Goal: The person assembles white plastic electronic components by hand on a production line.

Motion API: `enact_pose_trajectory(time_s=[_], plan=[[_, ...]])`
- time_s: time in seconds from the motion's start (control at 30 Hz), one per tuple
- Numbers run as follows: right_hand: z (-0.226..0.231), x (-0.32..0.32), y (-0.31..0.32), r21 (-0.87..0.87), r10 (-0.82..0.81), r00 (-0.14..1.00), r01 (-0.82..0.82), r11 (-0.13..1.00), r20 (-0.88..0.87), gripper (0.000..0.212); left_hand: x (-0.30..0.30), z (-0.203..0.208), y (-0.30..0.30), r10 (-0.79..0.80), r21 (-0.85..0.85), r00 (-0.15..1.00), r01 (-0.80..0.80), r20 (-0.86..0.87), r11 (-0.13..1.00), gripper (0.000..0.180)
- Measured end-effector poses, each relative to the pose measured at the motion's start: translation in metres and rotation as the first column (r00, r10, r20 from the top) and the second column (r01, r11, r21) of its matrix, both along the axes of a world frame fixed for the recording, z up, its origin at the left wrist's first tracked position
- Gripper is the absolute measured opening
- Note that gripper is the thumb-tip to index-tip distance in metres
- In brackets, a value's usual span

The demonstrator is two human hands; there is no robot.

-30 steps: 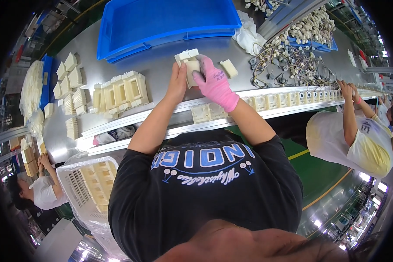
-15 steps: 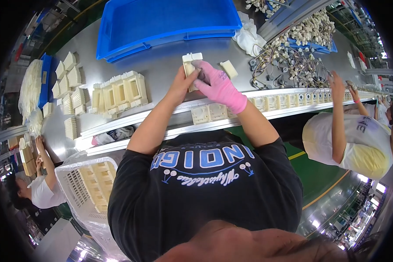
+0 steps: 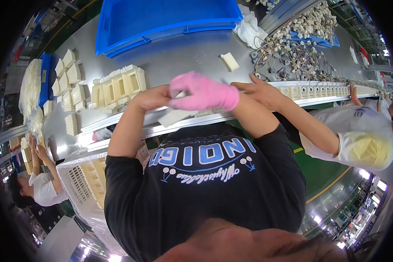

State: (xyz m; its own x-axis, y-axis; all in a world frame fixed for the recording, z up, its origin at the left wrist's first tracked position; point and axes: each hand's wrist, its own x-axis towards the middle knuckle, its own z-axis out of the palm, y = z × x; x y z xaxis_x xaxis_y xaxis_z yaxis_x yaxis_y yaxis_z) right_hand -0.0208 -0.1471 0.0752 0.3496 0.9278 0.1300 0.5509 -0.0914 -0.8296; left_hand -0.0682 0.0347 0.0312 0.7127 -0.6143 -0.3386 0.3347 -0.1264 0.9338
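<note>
Both my hands are together over the rail at the table's near edge, blurred by motion. My bare left hand [image 3: 154, 98] is curled, its fingertips partly hidden behind the glove. My right hand [image 3: 201, 92], in a pink glove with grey fingertips, is closed beside it. Between and below them a cream plastic housing [image 3: 174, 117] is tilted over the rail, gripped by the fingers. On the table beyond lies a small cream block [image 3: 229, 62]. To the left of my hands stands a row of open cream housings [image 3: 120, 87].
A large blue bin [image 3: 170, 32] stands at the back. Wired connectors [image 3: 288, 61] are heaped at right. A co-worker's hand [image 3: 262, 93] reaches in beside my right wrist. Ribbed cream parts [image 3: 70, 78] are stacked at left, and a white crate [image 3: 76, 187] stands by my left side.
My hands have come down and nearer with the housing, from above the table to over the rail. The co-worker's arm at right has reached left, close to my right wrist.
</note>
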Motion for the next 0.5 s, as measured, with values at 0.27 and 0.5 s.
enact_pose_trajectory(time_s=[0.27, 0.5], plan=[[-0.035, -0.039, 0.040, -0.540, 0.005, 0.840, 0.344, 0.768, 0.543, 0.025, 0.024, -0.039, 0.098, 0.161, 0.469, 0.707, -0.603, 0.688, 0.646, 0.037], [-0.052, -0.061, 0.034, -0.430, 0.024, 0.784, 0.314, 0.846, 0.621, 0.030, 0.039, -0.067, 0.141, -0.207, 0.861, 0.836, -0.494, 0.509, 0.122, 0.042]])
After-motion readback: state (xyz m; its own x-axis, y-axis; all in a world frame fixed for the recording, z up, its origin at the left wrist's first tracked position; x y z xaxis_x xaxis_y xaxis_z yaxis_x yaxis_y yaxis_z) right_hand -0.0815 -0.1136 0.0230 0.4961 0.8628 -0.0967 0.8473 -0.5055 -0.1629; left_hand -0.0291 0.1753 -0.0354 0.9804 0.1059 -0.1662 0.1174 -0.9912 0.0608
